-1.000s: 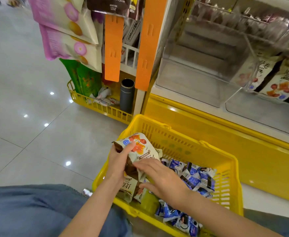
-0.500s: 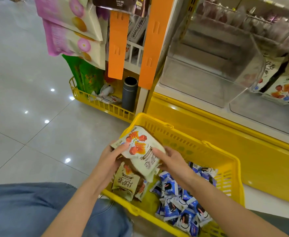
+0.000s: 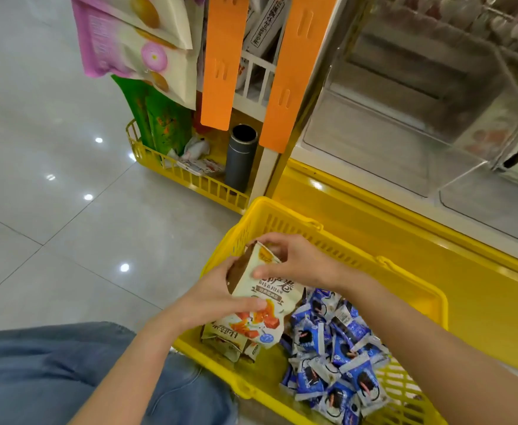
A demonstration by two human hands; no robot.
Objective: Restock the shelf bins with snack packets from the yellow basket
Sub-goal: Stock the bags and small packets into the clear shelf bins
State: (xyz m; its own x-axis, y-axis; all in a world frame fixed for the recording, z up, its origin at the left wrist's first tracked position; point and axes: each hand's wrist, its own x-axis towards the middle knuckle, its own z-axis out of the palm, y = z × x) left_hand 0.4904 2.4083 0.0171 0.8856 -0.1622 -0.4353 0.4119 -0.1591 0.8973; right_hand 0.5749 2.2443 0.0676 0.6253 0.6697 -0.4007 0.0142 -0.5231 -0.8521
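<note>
Basket of yellow plastic (image 3: 359,259): above it, left hand (image 3: 218,299) and right hand (image 3: 300,262) both pinch one cream snack packet with orange print (image 3: 277,291). Inside lie blue wrapped packets (image 3: 334,357); beyond it, clear shelf bin (image 3: 389,127).

Head view — angled down, close over yellow basket (image 3: 294,214); shelf (image 3: 371,139) ahead.

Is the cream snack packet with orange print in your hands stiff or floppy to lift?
Probably floppy: the cream, orange-printed snack packet creases between the left hand and right hand. Likely light for its size, as finger pinches hold it over the yellow plastic basket. Its glossy film may slip.
</note>
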